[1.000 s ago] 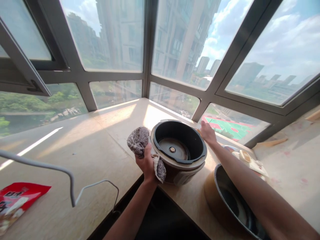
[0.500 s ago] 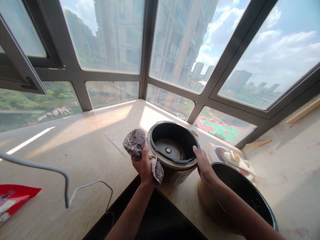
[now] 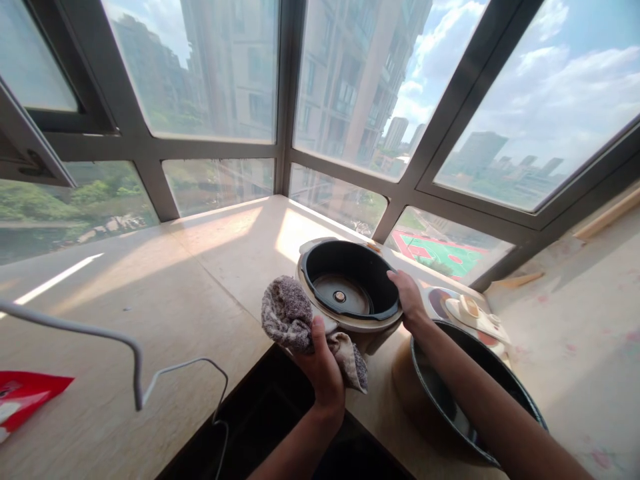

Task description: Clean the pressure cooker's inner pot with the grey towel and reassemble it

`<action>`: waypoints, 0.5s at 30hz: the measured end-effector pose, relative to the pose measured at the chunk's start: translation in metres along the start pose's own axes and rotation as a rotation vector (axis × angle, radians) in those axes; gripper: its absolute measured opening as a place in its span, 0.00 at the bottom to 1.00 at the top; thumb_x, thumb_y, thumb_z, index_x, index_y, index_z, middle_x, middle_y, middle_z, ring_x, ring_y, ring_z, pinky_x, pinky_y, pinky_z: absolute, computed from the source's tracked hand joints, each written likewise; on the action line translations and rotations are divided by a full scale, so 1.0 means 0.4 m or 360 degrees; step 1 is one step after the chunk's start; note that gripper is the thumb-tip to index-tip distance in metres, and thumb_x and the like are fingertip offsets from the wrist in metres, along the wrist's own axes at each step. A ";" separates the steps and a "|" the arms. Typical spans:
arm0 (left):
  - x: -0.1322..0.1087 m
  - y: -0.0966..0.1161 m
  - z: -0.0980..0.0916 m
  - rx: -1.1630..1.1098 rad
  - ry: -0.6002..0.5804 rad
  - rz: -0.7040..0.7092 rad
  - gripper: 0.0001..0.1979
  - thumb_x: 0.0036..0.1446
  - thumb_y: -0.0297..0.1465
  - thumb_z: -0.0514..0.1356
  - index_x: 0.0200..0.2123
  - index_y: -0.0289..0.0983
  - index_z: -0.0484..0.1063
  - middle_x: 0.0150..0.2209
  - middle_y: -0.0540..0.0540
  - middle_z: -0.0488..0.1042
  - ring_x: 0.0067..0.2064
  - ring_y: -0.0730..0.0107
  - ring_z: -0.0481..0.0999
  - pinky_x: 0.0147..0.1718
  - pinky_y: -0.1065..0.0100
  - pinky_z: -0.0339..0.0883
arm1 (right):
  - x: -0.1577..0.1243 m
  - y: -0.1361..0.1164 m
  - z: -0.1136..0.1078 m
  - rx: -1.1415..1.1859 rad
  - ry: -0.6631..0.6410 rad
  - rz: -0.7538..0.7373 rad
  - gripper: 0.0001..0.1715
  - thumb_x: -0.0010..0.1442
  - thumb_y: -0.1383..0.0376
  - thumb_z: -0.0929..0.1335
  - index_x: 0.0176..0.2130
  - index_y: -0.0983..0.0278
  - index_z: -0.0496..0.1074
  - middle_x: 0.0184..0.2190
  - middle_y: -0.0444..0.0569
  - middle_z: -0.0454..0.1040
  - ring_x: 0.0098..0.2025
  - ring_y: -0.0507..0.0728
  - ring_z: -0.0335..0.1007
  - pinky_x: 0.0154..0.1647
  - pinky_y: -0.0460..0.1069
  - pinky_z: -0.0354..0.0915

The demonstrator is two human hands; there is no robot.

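A rice cooker body (image 3: 363, 323) with a dark, hollow inside stands on the counter, tilted a little towards me. At its centre floor a small round metal sensor shows. My left hand (image 3: 325, 370) is closed round a grey-brown fluffy cloth (image 3: 287, 313), which bunches out on both sides of the thumb and lies against the cooker's near left side. On the opposite side my right hand (image 3: 410, 297) grips the cooker's right rim, thumb on top; its other fingers are mostly hidden. Below my right forearm sits a large dark-lined pot (image 3: 417, 407), partly covered by the arm.
Behind the pot lies a pale lid-like piece (image 3: 467, 310) near the window. A grey cable (image 3: 100, 335) arcs over the counter (image 3: 165, 303) at left, beside a red packet (image 3: 30, 400). A dark recessed panel (image 3: 250, 413) lies in front of me.
My left hand has moved right and nearer to me with the cloth, along the cooker's front side. The cooker has turned slightly in my right hand's grip. The view has shifted slightly.
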State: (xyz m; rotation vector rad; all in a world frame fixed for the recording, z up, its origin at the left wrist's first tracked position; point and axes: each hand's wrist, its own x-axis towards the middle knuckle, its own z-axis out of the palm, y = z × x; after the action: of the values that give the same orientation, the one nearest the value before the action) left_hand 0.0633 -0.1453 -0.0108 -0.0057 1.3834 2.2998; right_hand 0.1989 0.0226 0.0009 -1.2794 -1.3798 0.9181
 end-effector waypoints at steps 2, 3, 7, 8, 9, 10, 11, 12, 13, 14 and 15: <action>-0.006 -0.015 -0.011 -0.0064 -0.0016 -0.0059 0.21 0.57 0.37 0.67 0.53 0.38 0.71 0.56 0.41 0.76 0.63 0.56 0.71 0.65 0.57 0.61 | 0.012 -0.008 -0.005 0.0110 -0.0122 0.0096 0.25 0.45 0.50 0.74 0.40 0.61 0.76 0.34 0.46 0.80 0.41 0.63 0.75 0.42 0.55 0.70; -0.002 -0.020 -0.017 -0.0105 -0.0016 -0.0082 0.20 0.57 0.36 0.66 0.52 0.38 0.72 0.55 0.41 0.76 0.63 0.57 0.71 0.64 0.58 0.63 | 0.015 -0.011 -0.006 0.0164 -0.0173 0.0141 0.27 0.43 0.52 0.75 0.42 0.62 0.76 0.33 0.45 0.80 0.39 0.63 0.75 0.40 0.55 0.70; 0.070 -0.030 -0.028 -0.0225 0.0002 -0.0104 0.14 0.56 0.35 0.66 0.46 0.38 0.76 0.47 0.43 0.81 0.57 0.58 0.76 0.56 0.61 0.70 | 0.010 -0.022 -0.014 0.0264 -0.0255 0.0217 0.31 0.39 0.58 0.77 0.45 0.62 0.77 0.32 0.43 0.80 0.36 0.61 0.76 0.38 0.53 0.70; 0.102 -0.031 -0.026 -0.0211 -0.0005 -0.0099 0.14 0.55 0.36 0.66 0.44 0.38 0.77 0.45 0.43 0.81 0.55 0.57 0.78 0.54 0.61 0.71 | 0.007 -0.023 -0.015 0.0264 -0.0264 0.0212 0.30 0.40 0.59 0.77 0.45 0.62 0.77 0.31 0.42 0.80 0.36 0.60 0.76 0.38 0.53 0.70; 0.138 -0.031 -0.022 -0.0176 -0.0046 -0.0104 0.14 0.54 0.37 0.66 0.43 0.36 0.78 0.44 0.43 0.82 0.53 0.57 0.79 0.52 0.61 0.72 | 0.004 -0.024 -0.017 0.0256 -0.0268 0.0207 0.29 0.40 0.59 0.76 0.44 0.61 0.78 0.31 0.42 0.80 0.35 0.60 0.76 0.38 0.53 0.70; 0.177 -0.030 -0.016 -0.0131 -0.0149 -0.0098 0.15 0.54 0.38 0.66 0.42 0.35 0.78 0.43 0.42 0.82 0.51 0.56 0.79 0.52 0.60 0.72 | 0.001 -0.025 -0.018 0.0243 -0.0268 0.0202 0.27 0.41 0.58 0.76 0.44 0.61 0.78 0.30 0.42 0.79 0.35 0.61 0.75 0.38 0.53 0.69; 0.217 -0.030 -0.008 -0.0087 -0.0250 -0.0083 0.16 0.52 0.38 0.67 0.41 0.34 0.79 0.42 0.41 0.82 0.49 0.56 0.80 0.50 0.60 0.72 | 0.000 -0.025 -0.019 0.0228 -0.0266 0.0199 0.27 0.41 0.58 0.76 0.43 0.61 0.78 0.30 0.42 0.79 0.35 0.61 0.75 0.38 0.53 0.69; 0.258 -0.029 0.002 -0.0038 -0.0353 -0.0078 0.17 0.50 0.39 0.68 0.40 0.33 0.79 0.42 0.41 0.82 0.48 0.56 0.80 0.49 0.60 0.72 | -0.002 -0.026 -0.020 0.0214 -0.0263 0.0197 0.26 0.42 0.58 0.76 0.43 0.61 0.78 0.30 0.42 0.79 0.35 0.61 0.75 0.38 0.53 0.70; 0.298 -0.029 0.012 -0.0006 -0.0426 -0.0098 0.18 0.48 0.40 0.69 0.39 0.33 0.79 0.41 0.41 0.82 0.46 0.56 0.81 0.48 0.61 0.72 | -0.002 -0.025 -0.020 0.0201 -0.0260 0.0194 0.26 0.42 0.58 0.76 0.44 0.60 0.78 0.30 0.42 0.79 0.35 0.61 0.76 0.38 0.53 0.70; 0.337 -0.029 0.024 0.0008 -0.0498 -0.0139 0.20 0.47 0.40 0.70 0.39 0.32 0.79 0.41 0.41 0.82 0.45 0.56 0.81 0.48 0.61 0.72 | -0.002 -0.025 -0.020 0.0195 -0.0254 0.0193 0.26 0.42 0.58 0.76 0.44 0.60 0.78 0.31 0.42 0.80 0.36 0.62 0.76 0.39 0.54 0.70; 0.373 -0.029 0.038 0.0004 -0.0593 -0.0179 0.21 0.47 0.41 0.70 0.41 0.32 0.79 0.41 0.41 0.82 0.45 0.57 0.81 0.48 0.61 0.72 | -0.002 -0.024 -0.020 0.0196 -0.0248 0.0193 0.27 0.42 0.59 0.76 0.45 0.59 0.78 0.32 0.42 0.80 0.37 0.62 0.76 0.39 0.54 0.70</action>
State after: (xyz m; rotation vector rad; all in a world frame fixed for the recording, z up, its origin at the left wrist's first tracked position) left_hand -0.0627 -0.0719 -0.0477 0.3208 1.1627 2.0752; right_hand 0.2046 0.0198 0.0119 -1.2291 -1.3534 1.1890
